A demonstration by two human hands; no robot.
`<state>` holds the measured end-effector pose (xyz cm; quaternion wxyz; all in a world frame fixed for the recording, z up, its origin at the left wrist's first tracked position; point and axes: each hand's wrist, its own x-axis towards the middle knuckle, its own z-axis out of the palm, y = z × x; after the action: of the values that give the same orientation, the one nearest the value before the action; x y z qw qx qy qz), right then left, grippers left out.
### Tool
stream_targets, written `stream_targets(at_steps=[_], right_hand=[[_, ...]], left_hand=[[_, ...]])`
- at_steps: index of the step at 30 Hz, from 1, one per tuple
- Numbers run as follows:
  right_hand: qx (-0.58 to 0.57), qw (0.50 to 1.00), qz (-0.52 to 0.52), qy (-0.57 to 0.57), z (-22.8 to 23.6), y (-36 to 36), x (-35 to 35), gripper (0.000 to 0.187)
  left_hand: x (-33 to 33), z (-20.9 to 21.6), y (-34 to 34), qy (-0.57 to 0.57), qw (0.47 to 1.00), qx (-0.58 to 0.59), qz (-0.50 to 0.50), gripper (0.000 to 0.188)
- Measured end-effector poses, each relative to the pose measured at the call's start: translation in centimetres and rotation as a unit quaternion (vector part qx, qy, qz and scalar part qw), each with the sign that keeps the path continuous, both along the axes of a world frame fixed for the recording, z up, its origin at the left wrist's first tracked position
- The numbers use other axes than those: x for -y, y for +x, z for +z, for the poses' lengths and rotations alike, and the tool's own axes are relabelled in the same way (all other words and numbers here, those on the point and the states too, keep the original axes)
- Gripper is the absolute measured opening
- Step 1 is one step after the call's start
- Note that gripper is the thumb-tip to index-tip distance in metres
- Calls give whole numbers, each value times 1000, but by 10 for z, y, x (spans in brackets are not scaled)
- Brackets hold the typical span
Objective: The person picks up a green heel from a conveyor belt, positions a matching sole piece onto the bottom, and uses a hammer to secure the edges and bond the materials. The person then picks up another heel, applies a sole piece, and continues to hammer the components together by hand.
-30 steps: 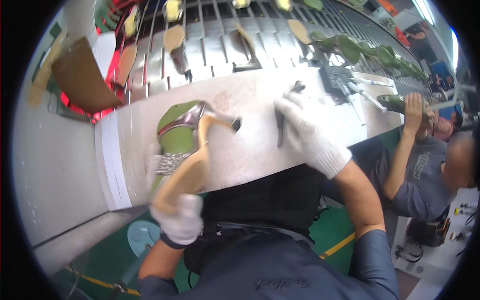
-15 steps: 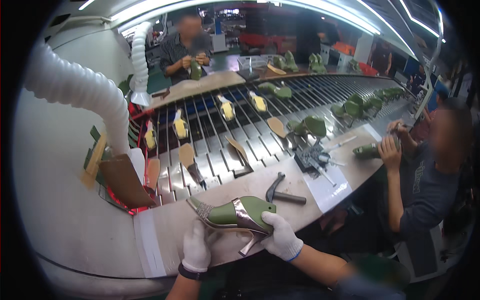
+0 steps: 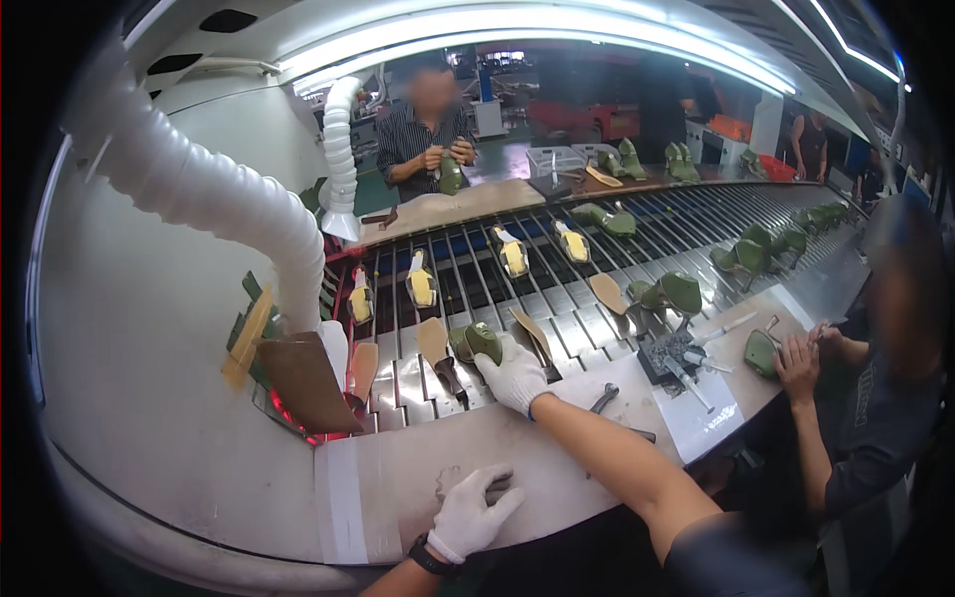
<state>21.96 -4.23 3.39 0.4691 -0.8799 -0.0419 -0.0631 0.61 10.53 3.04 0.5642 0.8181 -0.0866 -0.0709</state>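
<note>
Green shoe [image 3: 480, 342] sits on the slatted conveyor [image 3: 597, 249], and I see my right hand's [image 3: 514, 374] gloved fingers curled against its near side. My left hand [image 3: 472, 513] rests fingers-spread, flat on the steel workbench [image 3: 577, 468], holding nothing.

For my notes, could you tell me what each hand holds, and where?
Right hand rests on the green shoe at its back end on the conveyor; left hand lies flat, holding nothing.

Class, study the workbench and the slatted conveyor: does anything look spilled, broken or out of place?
Nothing stands out. The right hand sets a green shoe on the conveyor, the left hand rests flat on the workbench, and pliers lie nearby.
</note>
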Motion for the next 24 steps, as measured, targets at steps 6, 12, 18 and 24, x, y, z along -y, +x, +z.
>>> stream_targets(at_steps=[6,12,18,24], right_hand=[[149,987,19,-56,43,21,50,51],[-32,914,-47,-402,60,109,168,32],[-206,782,32,-588,2,186,220,38],[-103,902,-239,-345,2,266,230,31]], left_hand=[[30,17,81,87,984,156,-14,45],[47,-8,103,170,956,238,-32,36],[46,-9,100,125,956,255,-73,42],[37,-2,112,123,967,208,-83,45]])
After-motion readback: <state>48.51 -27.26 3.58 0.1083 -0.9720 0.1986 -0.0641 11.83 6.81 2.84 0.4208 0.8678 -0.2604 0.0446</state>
